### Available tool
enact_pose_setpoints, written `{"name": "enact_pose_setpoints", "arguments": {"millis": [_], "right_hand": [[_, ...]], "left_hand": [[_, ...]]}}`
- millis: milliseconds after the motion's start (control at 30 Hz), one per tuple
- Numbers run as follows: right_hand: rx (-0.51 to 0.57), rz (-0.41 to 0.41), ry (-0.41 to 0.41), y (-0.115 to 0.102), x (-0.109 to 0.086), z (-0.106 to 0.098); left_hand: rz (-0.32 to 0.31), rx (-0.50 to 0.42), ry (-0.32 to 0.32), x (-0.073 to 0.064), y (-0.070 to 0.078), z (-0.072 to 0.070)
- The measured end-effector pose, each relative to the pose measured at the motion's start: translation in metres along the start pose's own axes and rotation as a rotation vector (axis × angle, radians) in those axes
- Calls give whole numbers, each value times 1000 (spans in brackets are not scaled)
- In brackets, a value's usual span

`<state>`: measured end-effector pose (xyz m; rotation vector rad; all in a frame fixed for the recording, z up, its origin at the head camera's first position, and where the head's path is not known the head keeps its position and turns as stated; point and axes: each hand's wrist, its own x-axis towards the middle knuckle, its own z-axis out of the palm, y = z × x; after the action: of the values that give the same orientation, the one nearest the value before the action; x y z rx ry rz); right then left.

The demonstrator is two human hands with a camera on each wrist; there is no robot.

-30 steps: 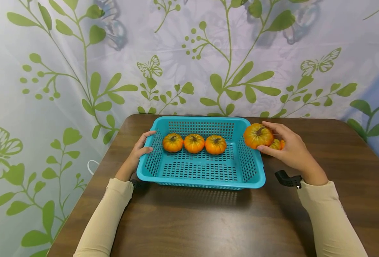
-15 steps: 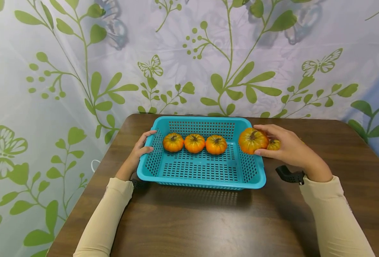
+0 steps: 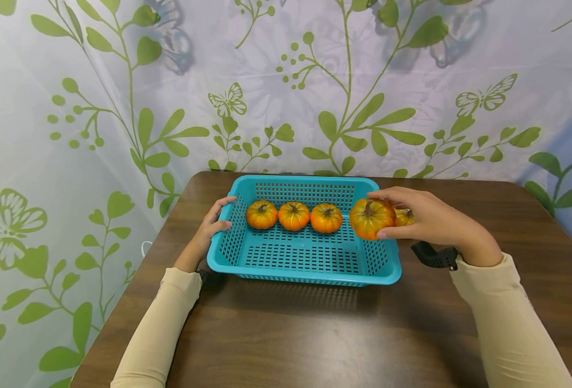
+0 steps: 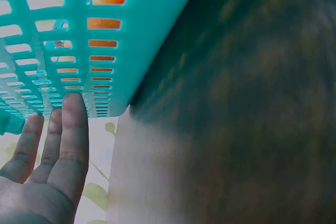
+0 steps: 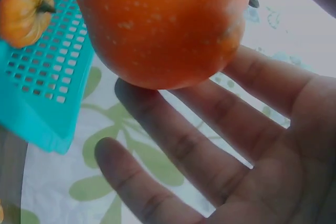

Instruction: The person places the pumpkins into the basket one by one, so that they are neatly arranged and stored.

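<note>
My left hand (image 3: pixel 208 229) holds the left end of a turquoise plastic basket (image 3: pixel 305 277), with a thumb and a finger over the rim. In the left wrist view, other fingers (image 4: pixel 73 140) of it lie straight against the outer wall. Three small orange pumpkins (image 3: pixel 293 216) stand in a row inside the basket. My right hand (image 3: pixel 424 221) grips another pumpkin (image 3: pixel 370 218) between thumb and fingers, above the basket's right end. Its orange underside shows in the right wrist view. Behind that hand, a further pumpkin (image 3: pixel 404 217) is partly hidden, near the basket's right side.
The basket rests on a dark brown wooden table (image 3: pixel 315 334). A curtain (image 3: pixel 286 97) printed with leaves and butterflies hangs behind the table and along its left side. A black wrist mount (image 3: pixel 433 256) sits under the right wrist.
My right hand has carried its pumpkin leftward, from the basket's right rim to over its inside. The left hand and the basket have stayed in place.
</note>
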<state>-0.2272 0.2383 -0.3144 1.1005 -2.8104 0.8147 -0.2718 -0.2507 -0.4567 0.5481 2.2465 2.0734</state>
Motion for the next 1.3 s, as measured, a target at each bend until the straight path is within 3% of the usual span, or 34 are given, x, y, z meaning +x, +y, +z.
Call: {"name": "enact_pose_setpoints", "arguments": {"millis": [333, 600, 900, 1300], "right_hand": [[84, -61, -77, -8, 21, 8], [231, -9, -173, -1, 40, 21], [377, -7, -245, 1, 63, 38], [407, -53, -299, -7, 95, 56]], "left_hand": [[5, 0, -3, 2, -2, 0], [-16, -16, -9, 1, -1, 1], [-13, -3, -2, 0, 0, 1], [-24, -15, -5, -1, 0, -1]]}}
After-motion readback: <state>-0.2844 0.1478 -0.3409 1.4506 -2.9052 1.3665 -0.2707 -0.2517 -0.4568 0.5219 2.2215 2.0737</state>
